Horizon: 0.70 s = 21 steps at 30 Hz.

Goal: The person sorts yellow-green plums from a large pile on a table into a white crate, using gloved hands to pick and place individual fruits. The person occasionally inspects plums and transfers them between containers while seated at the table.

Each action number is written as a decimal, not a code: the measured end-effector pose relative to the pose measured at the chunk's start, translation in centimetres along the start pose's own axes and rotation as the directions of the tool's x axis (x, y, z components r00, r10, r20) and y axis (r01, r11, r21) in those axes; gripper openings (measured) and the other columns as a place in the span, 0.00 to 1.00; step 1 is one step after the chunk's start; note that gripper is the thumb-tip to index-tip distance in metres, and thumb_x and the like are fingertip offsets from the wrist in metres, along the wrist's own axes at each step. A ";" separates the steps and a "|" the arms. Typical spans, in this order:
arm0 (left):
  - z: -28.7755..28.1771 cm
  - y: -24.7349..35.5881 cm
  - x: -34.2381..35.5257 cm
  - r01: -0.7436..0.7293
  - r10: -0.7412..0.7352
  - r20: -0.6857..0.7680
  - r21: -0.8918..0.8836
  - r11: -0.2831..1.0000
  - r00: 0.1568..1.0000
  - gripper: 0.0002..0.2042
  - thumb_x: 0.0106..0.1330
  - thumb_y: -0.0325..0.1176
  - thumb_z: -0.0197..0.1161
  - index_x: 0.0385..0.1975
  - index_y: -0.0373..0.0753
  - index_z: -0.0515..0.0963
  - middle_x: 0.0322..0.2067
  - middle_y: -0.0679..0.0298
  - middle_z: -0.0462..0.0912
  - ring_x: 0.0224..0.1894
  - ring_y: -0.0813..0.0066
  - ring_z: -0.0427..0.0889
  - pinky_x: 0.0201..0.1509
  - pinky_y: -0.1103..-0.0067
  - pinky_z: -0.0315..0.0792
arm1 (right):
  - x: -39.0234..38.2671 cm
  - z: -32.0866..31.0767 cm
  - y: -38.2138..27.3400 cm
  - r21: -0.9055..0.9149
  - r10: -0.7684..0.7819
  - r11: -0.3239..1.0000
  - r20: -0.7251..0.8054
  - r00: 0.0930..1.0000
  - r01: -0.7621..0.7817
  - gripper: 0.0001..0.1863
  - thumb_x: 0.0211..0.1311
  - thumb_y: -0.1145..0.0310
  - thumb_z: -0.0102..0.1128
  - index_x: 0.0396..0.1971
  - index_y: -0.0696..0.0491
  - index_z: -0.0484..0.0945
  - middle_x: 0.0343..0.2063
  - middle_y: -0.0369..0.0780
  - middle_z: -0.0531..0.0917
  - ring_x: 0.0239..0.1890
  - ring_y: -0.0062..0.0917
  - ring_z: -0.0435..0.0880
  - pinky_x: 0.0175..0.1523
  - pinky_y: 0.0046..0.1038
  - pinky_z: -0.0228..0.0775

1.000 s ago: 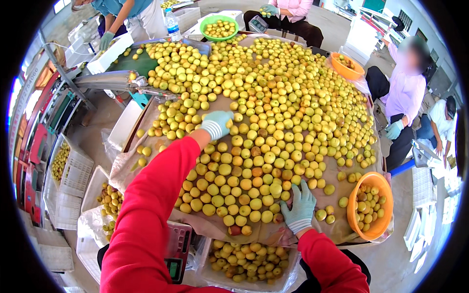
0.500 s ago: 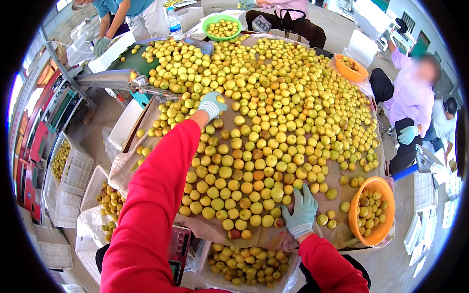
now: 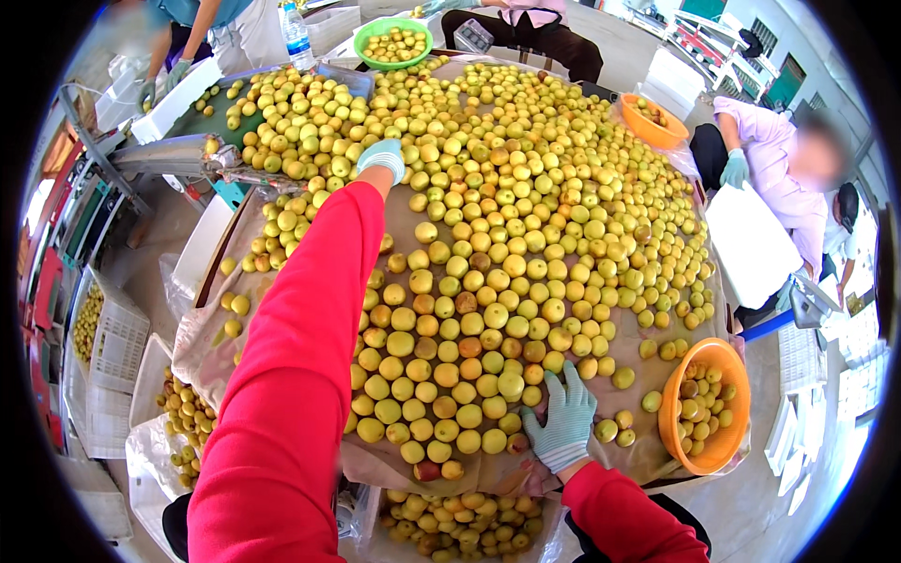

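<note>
Round yellow-green fruits cover the counter between and beyond the hands, which are well apart. The left hand is among farther fruits, its grip hidden; the right hand lies spread beside the nearest. Right of it stands an orange basin holding fruits.

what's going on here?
A person's gloved left hand reaches in among yellow-green fruit spread over a covered table; whether it grips any is unclear. The gloved right hand is spread open at the near edge, beside an orange bowl of fruit. At right, a co-worker has a gloved hand by a white box or lid.
</note>
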<state>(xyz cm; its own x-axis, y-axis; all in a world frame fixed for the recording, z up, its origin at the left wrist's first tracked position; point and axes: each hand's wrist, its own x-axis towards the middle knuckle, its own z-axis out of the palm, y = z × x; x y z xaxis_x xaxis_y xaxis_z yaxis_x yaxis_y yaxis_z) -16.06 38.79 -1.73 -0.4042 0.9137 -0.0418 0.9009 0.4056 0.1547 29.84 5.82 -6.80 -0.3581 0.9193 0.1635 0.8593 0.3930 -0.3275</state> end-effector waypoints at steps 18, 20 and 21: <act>0.6 -0.2 -14.1 -0.350 0.308 0.278 0.118 0.929 0.910 0.16 0.57 0.26 0.69 0.47 0.42 0.81 0.48 0.53 0.84 0.49 0.50 0.84 0.54 0.62 0.80 | -0.2 0.4 0.1 -0.014 -0.033 0.999 -0.061 0.998 0.032 0.37 0.55 0.52 0.70 0.63 0.52 0.72 0.67 0.52 0.67 0.66 0.46 0.69 0.68 0.50 0.57; 0.1 -1.2 -16.5 -0.272 0.295 0.130 -0.168 0.948 0.947 0.15 0.56 0.26 0.69 0.44 0.43 0.81 0.46 0.53 0.84 0.48 0.50 0.84 0.54 0.62 0.79 | -0.4 -0.1 0.1 -0.015 -0.019 1.000 -0.057 0.998 0.018 0.37 0.55 0.52 0.70 0.63 0.52 0.72 0.67 0.52 0.67 0.65 0.47 0.69 0.68 0.49 0.56; -0.6 -2.4 -17.9 -0.229 0.246 0.051 -0.223 0.948 0.968 0.16 0.54 0.26 0.69 0.43 0.44 0.81 0.45 0.53 0.84 0.43 0.50 0.85 0.51 0.64 0.81 | -0.3 -0.2 -0.4 0.005 -0.027 1.000 -0.049 0.998 0.027 0.37 0.55 0.52 0.71 0.64 0.52 0.71 0.67 0.53 0.67 0.66 0.48 0.69 0.68 0.49 0.56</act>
<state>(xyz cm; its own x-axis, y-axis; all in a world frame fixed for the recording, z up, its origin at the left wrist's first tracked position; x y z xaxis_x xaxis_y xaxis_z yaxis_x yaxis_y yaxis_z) -11.04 21.44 -0.76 -0.1614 0.9855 -0.0528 0.9109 0.1694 0.3762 29.61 5.41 -6.54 -0.3625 0.9061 0.2180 0.8473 0.4178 -0.3279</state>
